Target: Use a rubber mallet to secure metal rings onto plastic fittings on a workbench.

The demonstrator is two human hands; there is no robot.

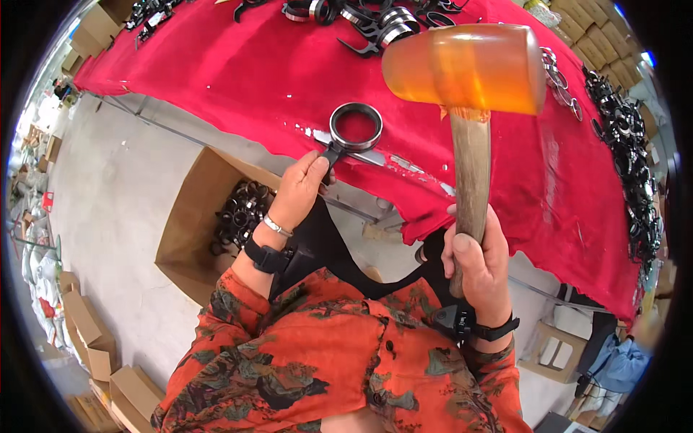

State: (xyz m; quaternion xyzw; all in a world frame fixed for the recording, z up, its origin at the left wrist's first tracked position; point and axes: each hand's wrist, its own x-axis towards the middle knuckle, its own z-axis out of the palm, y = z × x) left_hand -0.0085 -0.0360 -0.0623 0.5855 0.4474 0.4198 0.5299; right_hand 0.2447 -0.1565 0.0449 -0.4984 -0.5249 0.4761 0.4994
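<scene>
My left hand (297,187) is closed around the black handle of a ring-shaped part (333,154), whose round silver-and-black ring rests over the near edge of the red-covered table (245,79). A bare, silvery worn strip (369,157) shows through the cloth beneath the ring. In my right hand (484,263) is a mallet (465,68), gripped low on its wooden handle. Its translucent amber head is raised to the right of the ring part, apart from it.
An open cardboard box (186,216) holding several black ring parts (245,213) stands left of my legs. More black and silver rings (382,25) are heaped at the table's far side. A long pile of black parts (626,159) lines its right edge.
</scene>
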